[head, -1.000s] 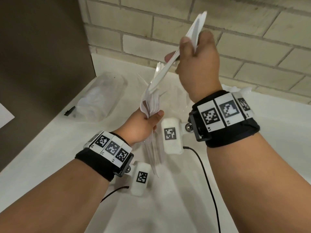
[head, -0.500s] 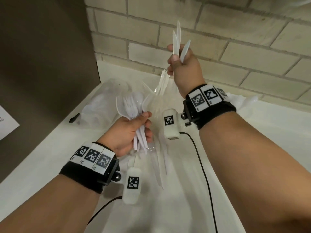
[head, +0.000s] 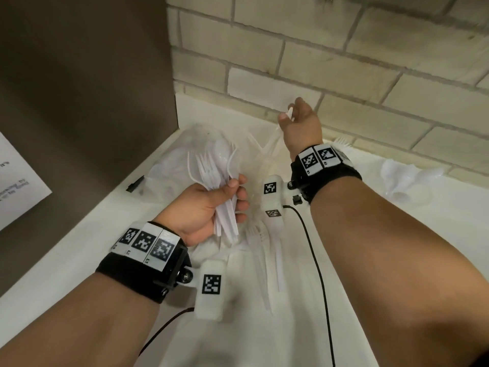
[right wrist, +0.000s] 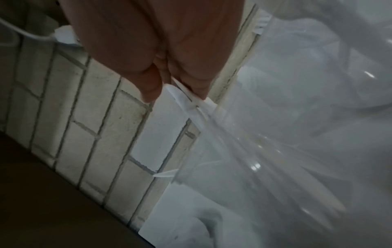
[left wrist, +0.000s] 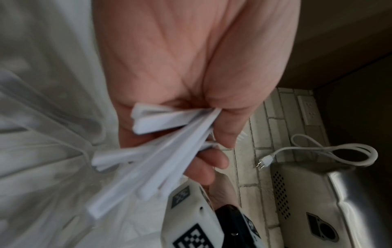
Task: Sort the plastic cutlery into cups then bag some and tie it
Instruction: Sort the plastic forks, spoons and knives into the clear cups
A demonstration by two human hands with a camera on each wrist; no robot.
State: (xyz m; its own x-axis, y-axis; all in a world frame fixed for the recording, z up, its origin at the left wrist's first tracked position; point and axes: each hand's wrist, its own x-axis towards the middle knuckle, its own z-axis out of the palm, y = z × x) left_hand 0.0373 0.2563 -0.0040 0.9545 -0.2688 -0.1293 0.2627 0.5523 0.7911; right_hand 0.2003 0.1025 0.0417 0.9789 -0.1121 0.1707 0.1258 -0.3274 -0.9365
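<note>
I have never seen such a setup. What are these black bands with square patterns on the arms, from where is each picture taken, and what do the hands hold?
No machine is here: a person works with bare hands. The black wristbands carry printed markers and small white cameras. The large picture comes from a camera on the head; the two close pictures look along each palm from the wrists. The left hand grips a bundle of white plastic forks by their handles. The right hand, raised near the brick wall, pinches a few white pieces above clear plastic; their type is unclear. More cutlery lies on the white counter.
</note>
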